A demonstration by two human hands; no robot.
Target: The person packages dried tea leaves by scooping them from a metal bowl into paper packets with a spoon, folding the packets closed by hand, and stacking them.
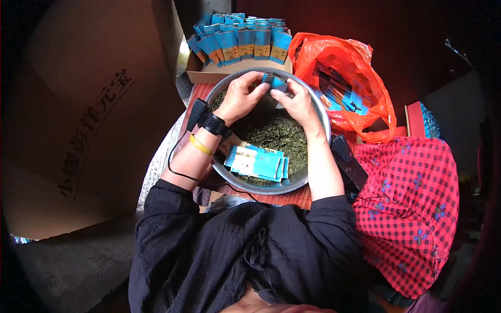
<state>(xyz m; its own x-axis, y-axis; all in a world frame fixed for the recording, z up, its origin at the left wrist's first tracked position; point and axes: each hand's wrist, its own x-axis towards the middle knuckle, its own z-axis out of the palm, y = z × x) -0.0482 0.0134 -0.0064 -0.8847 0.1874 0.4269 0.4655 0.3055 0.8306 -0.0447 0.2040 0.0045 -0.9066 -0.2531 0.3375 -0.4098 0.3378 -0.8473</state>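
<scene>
Over the far side of a wide metal basin [308,183], my left hand [241,98] and my right hand [298,103] come together around a small blue packet [276,83]. Thumbs and fingertips of both hands pinch it, covering much of its surface. Loose dark green tea leaves [279,130] fill the basin below. A pile of flat light-blue packets [254,161] lies on the leaves at the basin's near left side.
Behind the basin stands a cardboard tray [209,77] packed with upright blue packets [245,44]. At right, an open red plastic bag [383,107] holds more packets. A red checked cloth [407,208] is at my right, a large cardboard box [94,130] at left.
</scene>
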